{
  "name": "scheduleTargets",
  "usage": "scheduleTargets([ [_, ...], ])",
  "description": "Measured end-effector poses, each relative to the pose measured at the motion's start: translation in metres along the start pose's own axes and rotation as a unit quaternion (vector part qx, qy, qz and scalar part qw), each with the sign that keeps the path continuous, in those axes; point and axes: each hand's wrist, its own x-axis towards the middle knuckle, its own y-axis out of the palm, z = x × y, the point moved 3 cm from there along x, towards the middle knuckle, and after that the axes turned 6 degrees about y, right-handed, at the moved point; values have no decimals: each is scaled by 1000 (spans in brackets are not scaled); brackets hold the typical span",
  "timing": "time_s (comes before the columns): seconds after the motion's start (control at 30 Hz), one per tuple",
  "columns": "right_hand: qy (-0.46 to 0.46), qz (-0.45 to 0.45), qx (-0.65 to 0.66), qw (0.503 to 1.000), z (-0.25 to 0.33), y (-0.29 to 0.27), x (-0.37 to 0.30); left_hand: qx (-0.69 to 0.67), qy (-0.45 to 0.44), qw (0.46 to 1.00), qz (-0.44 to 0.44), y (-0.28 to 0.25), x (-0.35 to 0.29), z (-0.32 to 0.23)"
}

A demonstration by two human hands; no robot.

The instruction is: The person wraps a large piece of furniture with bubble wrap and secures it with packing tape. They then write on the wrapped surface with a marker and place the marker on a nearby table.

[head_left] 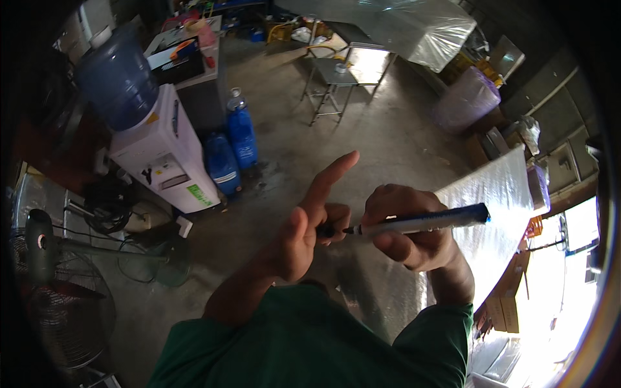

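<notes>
My right hand (414,233) is closed around a marker pen (414,224) with a grey barrel and a blue end. The pen lies nearly level, its dark tip pointing left toward my other hand. My left hand (307,236) has its index finger stretched up and its thumb raised, while the other fingers curl round a small dark marker cap (327,231), mostly hidden in them. A narrow gap separates tip and cap. Both hands are in the air in front of my green shirt, above the concrete floor.
At left stand a water dispenser (165,152), blue jugs (240,132) and a floor fan (61,310). A small stool (334,72) is farther ahead. On the right, a plastic-covered surface (491,194) lies close to my right arm, with a wrapped roll (469,100) beyond and cardboard boxes (508,304) nearby.
</notes>
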Motion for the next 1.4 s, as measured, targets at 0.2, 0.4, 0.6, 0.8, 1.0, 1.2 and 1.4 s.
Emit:
scheduleTargets([
  [0.2,66,65,47,995,-54,16,98,-59,-25,997,-45,-85,24,4],
  [0.4,135,72,29,988,-131,-10,160,-73,-50,995,-48,-167,80,28],
  [0.6,126,107,-28,986,-215,-62,235,-78,-72,992,-70,-237,171,72],
  [0.8,145,83,-10,986,-289,-107,297,28,-60,991,-112,-301,254,96],
  [1.0,159,15,-2,987,-373,-131,344,99,-42,978,-180,-367,317,145],
  [1.2,159,-35,52,985,-479,-157,390,139,-40,974,-176,-443,391,185],
  [1.4,297,-43,159,941,-605,-166,408,426,-6,877,-221,-596,452,183],
])
